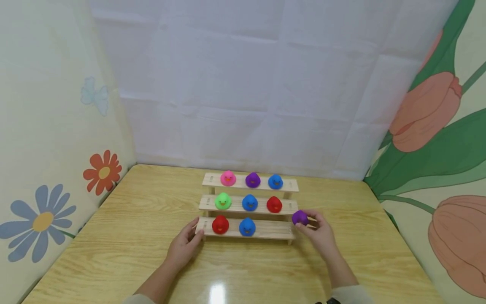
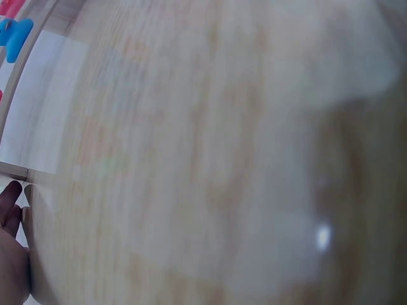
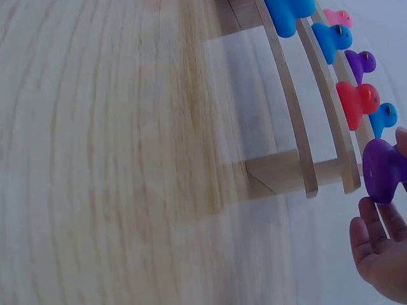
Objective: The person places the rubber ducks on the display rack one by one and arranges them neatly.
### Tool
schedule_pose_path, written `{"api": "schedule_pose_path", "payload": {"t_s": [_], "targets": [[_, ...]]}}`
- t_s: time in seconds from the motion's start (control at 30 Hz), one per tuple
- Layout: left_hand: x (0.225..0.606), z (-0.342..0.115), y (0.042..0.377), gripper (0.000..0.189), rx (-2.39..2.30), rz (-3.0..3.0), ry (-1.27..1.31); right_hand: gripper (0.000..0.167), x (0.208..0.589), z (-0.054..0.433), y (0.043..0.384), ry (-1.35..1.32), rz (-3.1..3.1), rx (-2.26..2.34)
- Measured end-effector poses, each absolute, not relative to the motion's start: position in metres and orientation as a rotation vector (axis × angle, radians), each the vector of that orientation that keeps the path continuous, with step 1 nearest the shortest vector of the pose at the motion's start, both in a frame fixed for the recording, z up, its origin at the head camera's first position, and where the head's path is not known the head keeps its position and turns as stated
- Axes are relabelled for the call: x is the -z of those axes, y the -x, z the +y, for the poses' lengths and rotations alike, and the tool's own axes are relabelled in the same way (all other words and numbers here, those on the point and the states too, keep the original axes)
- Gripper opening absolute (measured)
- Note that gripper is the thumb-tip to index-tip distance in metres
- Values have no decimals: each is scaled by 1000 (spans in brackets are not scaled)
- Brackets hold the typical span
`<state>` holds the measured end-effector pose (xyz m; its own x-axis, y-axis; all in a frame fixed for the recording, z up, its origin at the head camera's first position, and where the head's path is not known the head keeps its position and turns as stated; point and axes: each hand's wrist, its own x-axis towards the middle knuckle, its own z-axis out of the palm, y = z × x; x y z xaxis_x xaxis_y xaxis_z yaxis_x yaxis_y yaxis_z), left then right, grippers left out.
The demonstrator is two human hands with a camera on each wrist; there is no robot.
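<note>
A three-step wooden rack (image 1: 269, 228) stands on the table, bearing rubber ducks. The right hand (image 1: 322, 237) pinches a purple rubber duck (image 1: 300, 218) at the right end of the bottom step; the right wrist view shows this purple duck (image 3: 381, 171) held off the rack. My left hand (image 1: 183, 247) touches the left end of the bottom step. That step carries a red duck (image 1: 220, 225) and a blue duck (image 1: 247, 227). On the middle step sit a green (image 1: 223, 201), a blue (image 1: 249, 203) and a red duck (image 1: 274, 204).
On the top step are a pink duck (image 1: 228, 178), a purple duck (image 1: 252, 180) and a blue duck (image 1: 275, 182). The wooden table (image 1: 144, 202) surrounds the rack. A white sheet (image 1: 243, 84) hangs behind, with flower-patterned walls on both sides.
</note>
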<state>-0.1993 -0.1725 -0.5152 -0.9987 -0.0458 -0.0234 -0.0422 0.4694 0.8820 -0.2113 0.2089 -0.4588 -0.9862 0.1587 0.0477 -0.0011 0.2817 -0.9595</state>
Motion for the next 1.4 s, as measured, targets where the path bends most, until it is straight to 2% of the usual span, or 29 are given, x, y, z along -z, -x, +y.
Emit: {"api": "schedule_pose_path", "payload": {"t_s": [0.9,1.27,1.4], "targets": [[512,-171,196,57,1555,-2704,-85,38,473,165,209,-29,-2502,-1782],[512,-171,196,57,1548,-2712,-86,39,475,165,211,-253,-2603,-1691],[512,-171,196,58,1563,-2707,-87,39,473,163,212,-174,-2631,-1722]]}}
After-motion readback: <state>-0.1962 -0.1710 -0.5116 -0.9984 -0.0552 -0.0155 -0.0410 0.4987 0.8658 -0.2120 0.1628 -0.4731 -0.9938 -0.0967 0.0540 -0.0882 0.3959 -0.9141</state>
